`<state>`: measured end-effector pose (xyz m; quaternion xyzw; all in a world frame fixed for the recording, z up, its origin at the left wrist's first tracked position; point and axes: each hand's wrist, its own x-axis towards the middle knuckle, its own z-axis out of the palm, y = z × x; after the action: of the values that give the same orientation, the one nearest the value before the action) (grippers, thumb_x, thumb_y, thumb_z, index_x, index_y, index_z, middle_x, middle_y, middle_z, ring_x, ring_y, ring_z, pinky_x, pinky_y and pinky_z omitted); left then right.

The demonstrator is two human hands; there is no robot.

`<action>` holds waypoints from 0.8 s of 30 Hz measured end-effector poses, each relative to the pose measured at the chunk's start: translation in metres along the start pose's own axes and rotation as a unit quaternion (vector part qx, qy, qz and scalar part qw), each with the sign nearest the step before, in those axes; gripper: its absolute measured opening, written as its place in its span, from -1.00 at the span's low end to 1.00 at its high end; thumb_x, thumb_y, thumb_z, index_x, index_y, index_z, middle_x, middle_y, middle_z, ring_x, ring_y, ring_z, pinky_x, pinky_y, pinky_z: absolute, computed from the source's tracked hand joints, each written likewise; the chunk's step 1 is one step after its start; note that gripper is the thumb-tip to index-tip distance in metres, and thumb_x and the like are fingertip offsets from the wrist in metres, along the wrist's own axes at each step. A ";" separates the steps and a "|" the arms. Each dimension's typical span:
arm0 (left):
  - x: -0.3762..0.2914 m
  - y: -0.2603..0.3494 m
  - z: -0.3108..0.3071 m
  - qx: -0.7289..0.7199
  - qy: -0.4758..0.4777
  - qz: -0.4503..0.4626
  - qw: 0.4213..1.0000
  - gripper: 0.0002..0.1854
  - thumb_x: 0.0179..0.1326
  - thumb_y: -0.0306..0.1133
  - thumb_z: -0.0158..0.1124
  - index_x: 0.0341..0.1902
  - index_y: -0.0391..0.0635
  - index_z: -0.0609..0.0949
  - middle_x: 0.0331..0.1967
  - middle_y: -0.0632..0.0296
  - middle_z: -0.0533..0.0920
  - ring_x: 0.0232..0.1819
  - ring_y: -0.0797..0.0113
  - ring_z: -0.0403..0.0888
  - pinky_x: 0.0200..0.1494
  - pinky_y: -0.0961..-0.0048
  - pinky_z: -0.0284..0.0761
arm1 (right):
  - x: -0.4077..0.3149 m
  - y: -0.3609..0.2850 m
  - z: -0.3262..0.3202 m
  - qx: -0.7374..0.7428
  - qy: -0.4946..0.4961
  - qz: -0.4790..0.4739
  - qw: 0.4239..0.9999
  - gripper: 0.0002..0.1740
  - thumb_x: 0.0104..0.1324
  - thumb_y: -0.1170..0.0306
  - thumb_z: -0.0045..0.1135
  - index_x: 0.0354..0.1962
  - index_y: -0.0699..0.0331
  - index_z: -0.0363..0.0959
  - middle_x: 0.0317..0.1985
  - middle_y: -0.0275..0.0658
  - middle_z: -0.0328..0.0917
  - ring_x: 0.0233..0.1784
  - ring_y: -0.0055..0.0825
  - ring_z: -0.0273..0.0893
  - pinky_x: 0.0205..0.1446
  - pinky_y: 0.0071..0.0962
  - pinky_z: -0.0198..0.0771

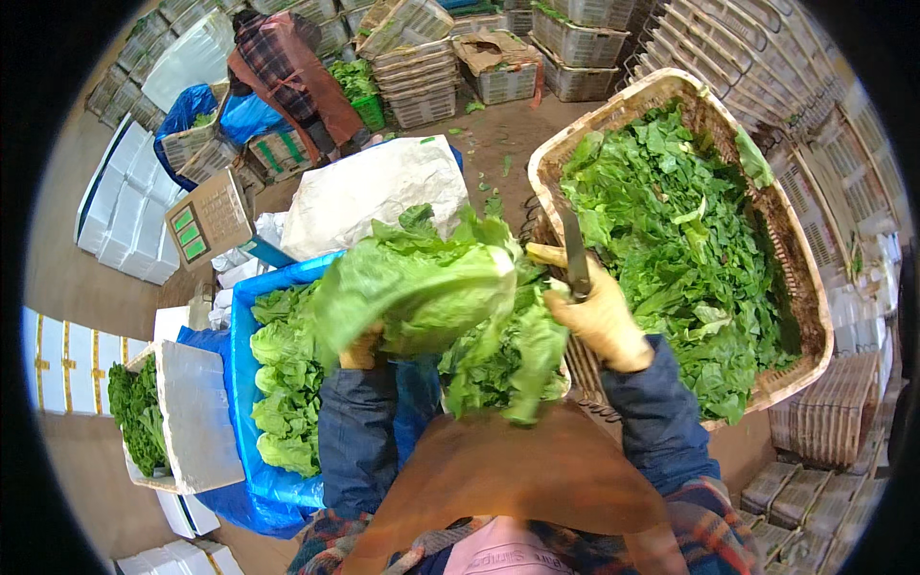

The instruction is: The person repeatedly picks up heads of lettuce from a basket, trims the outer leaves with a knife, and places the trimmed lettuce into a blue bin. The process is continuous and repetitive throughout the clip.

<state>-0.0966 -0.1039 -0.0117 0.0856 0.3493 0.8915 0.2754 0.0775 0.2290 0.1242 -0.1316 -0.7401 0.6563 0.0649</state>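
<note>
My left hand, in a yellowish glove, grips a large head of leafy lettuce from below; the leaves hide most of the fingers and blur slightly. The pale cut base of the head points towards my right hand, gloved likewise. That hand is closed around a knife, its blade pointing away from me. Loose lettuce leaves hang beside its fingertips, and whether it pinches them I cannot tell. To the left, a box lined with blue plastic holds lettuce heads in rows.
A big dirty plastic crate heaped with leaves stands at the right. A scale display rises beyond the blue-lined box. A foam box with greens is farther left. A person in an apron bends among stacked crates.
</note>
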 end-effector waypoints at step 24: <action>0.026 -0.002 -0.005 0.117 0.013 0.102 0.988 -0.49 0.52 -0.19 0.07 0.41 -0.23 0.41 0.23 -0.07 0.59 0.13 0.02 0.66 0.15 0.07 0.68 | -0.006 0.033 -0.033 -0.332 0.083 -0.091 0.935 -0.71 0.11 0.27 0.49 -0.39 0.25 0.56 -0.37 -0.22 0.57 -0.33 -0.39 0.56 -0.17 -0.38 0.53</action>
<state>-0.1188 -0.0911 -0.0182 0.1405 0.4439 0.8691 0.1669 0.0957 0.2624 0.0967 -0.1318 -0.9165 0.3518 0.1377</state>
